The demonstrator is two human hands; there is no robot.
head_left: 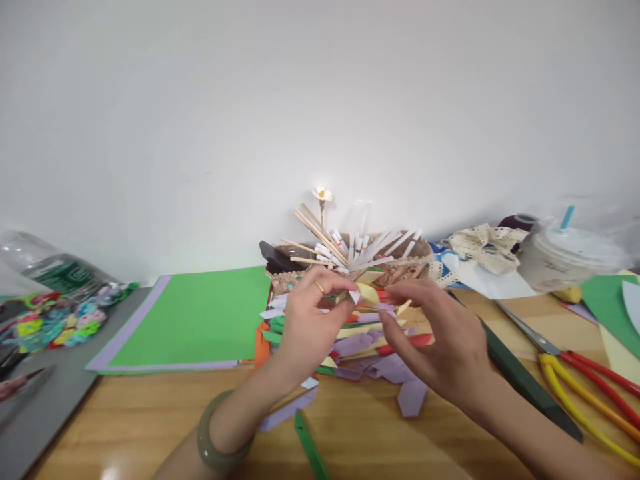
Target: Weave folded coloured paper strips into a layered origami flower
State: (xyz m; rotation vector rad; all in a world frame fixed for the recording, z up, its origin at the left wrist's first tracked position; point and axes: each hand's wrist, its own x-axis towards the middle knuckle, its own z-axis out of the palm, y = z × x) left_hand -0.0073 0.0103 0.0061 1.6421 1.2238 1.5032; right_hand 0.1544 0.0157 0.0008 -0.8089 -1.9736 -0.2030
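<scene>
Pinching a folded yellow paper [369, 294] over the heap of strips [353, 345], our left hand [311, 321] has it gripped! At its four o'clock, our right hand [443, 333] spreads open, thumb and fingers parted; whether it touches, we can't tell. Over at nine o'clock we spot a bottle [63, 273], green label showing, lettering too blurred to read. Three o'clock: a lidded cup [555, 260], its faint print defeats us! Between three and four, we see scissors [547, 345].
</scene>
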